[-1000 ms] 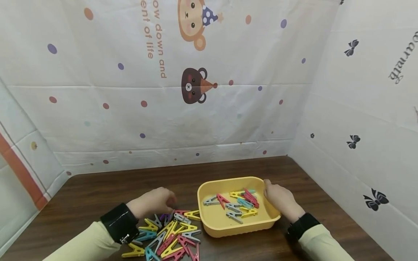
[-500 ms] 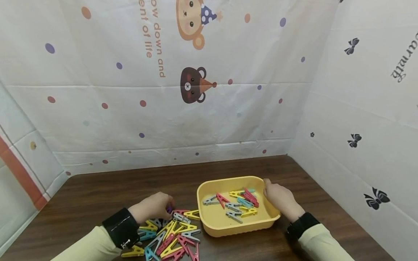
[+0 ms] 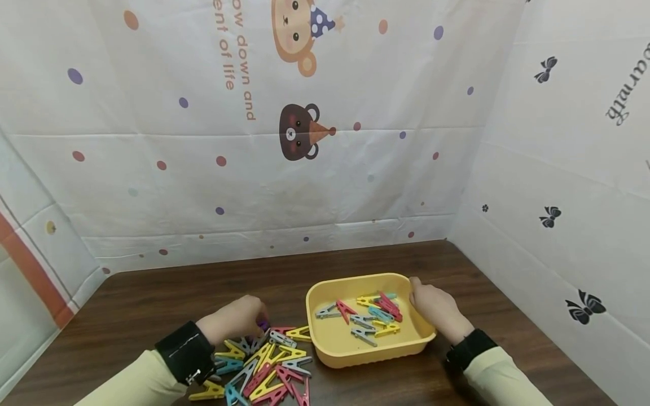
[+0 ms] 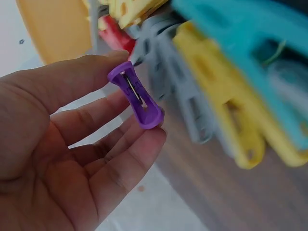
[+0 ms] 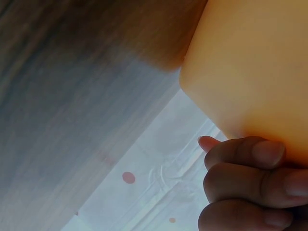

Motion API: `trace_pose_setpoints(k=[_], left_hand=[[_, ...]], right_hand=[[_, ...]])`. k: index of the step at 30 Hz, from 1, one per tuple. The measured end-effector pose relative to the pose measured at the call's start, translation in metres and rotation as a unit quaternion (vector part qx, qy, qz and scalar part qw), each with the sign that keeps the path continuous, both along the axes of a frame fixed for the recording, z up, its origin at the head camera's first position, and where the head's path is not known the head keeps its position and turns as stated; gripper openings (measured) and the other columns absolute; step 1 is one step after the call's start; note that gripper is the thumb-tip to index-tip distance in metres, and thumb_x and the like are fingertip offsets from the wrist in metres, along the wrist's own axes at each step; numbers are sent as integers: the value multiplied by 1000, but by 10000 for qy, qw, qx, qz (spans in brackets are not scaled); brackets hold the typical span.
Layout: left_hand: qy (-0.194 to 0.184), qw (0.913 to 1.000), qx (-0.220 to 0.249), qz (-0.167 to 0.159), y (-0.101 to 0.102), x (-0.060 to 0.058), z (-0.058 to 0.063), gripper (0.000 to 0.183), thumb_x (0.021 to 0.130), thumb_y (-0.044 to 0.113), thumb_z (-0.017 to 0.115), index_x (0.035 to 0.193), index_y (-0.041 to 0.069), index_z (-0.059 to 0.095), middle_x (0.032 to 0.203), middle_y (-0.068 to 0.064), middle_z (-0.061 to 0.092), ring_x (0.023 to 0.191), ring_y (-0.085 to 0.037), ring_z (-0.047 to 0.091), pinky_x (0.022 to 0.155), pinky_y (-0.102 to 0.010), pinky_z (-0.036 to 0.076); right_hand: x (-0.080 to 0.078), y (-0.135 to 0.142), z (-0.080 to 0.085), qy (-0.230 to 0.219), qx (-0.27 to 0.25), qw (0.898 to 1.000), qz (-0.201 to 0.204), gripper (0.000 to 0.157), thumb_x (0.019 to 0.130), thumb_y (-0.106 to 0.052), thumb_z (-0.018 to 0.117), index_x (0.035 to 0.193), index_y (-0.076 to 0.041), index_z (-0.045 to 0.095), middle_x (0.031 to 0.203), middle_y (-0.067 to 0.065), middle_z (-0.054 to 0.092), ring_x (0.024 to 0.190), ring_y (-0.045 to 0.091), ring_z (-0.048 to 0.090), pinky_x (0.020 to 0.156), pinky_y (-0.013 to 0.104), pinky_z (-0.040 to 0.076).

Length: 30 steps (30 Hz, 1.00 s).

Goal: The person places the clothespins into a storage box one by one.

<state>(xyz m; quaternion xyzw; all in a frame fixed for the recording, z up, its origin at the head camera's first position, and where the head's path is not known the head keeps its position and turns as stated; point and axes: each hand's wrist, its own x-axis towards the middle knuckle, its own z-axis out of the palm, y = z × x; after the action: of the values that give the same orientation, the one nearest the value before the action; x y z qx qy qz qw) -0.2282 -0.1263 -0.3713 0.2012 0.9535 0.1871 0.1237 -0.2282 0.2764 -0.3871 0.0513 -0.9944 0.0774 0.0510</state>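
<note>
My left hand (image 3: 237, 320) pinches a purple clothespin (image 4: 137, 96) between thumb and fingertips, at the back edge of a clothespin pile. In the left wrist view, grey, yellow and teal clothespins lie close beside that hand. The heap, with a yellow clothespin (image 3: 207, 391) at its left, spreads left of a yellow plastic basin (image 3: 330, 340). My right hand (image 3: 438, 309) grips the basin's right rim, and the right wrist view shows its curled fingers (image 5: 245, 185) against the outer wall. Inside the basin lie several clothespins, among them a red clothespin (image 3: 346, 311) and a grey clothespin (image 3: 363, 337).
The dark wood table (image 3: 203, 293) ends at a white printed sheet (image 3: 152, 197) along the back, with another sheet (image 3: 548, 169) along the right side. Each wrist wears a black band, the left band (image 3: 185, 352) close over the pile.
The purple clothespin was in the pile a second ago; my left hand has come down and taken hold of it. My right hand and the basin stay in place.
</note>
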Motion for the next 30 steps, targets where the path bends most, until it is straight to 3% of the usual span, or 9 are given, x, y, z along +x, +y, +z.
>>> trace_pose_setpoints(k=[3, 6, 9, 15, 19, 25, 30], left_hand=[[182, 9996, -49, -210, 4, -4, 13, 6, 83, 0, 77, 84, 5, 76, 78, -2, 68, 66, -14, 60, 61, -34, 54], [578, 9954, -86, -763, 11, -12, 32, 6, 83, 1, 75, 86, 6, 75, 77, 0, 66, 66, -11, 55, 61, -29, 50], [979, 9873, -122, -1243, 25, -21, 53, 9, 86, 3, 75, 95, 6, 76, 85, -2, 71, 73, -10, 61, 68, -28, 54], [1542, 9742, -173, -1640, 72, -33, 83, 15, 91, 7, 75, 106, 8, 77, 102, -5, 77, 91, -16, 70, 86, -34, 59], [1486, 9720, -5, -1819, 107, -37, 86, 14, 92, 6, 72, 105, 8, 77, 101, -5, 76, 91, -16, 68, 86, -33, 58], [1293, 9705, 133, -2033, 153, -42, 76, 12, 92, 4, 71, 101, 9, 77, 98, -3, 74, 86, -11, 63, 79, -22, 52], [1185, 9708, 273, -2067, 179, -47, 67, 10, 92, 4, 71, 99, 9, 76, 97, -2, 73, 83, -8, 58, 75, -19, 49]], right_hand=[[0, 0, 1, 29, 38, 10000, 4, 39, 103, -11, 50, 133, 15, 49, 66, 7, 57, 54, 16, 50, 49, 29, 41], [-1, 0, 1, -18, 40, 10000, -24, 40, 103, -11, 49, 134, 15, 49, 67, 8, 59, 55, 16, 51, 50, 30, 42], [-2, 1, 1, -94, 20, 9999, -43, 41, 104, -12, 49, 135, 14, 48, 69, 9, 60, 56, 17, 51, 51, 30, 42], [-2, 1, -1, -82, -20, 10000, -20, 41, 104, -11, 48, 136, 15, 48, 67, 8, 59, 55, 16, 50, 50, 29, 41], [-2, 1, -2, -71, -41, 10000, -16, 41, 104, -11, 48, 136, 15, 48, 66, 7, 58, 55, 16, 49, 50, 28, 40], [0, -1, -1, 8, -57, 10000, 45, 40, 103, -10, 50, 135, 15, 49, 64, 7, 56, 53, 15, 48, 48, 27, 38], [-1, 0, 0, -96, -76, 9999, -61, 41, 103, -11, 50, 136, 14, 48, 66, 8, 58, 55, 16, 50, 49, 28, 39]])
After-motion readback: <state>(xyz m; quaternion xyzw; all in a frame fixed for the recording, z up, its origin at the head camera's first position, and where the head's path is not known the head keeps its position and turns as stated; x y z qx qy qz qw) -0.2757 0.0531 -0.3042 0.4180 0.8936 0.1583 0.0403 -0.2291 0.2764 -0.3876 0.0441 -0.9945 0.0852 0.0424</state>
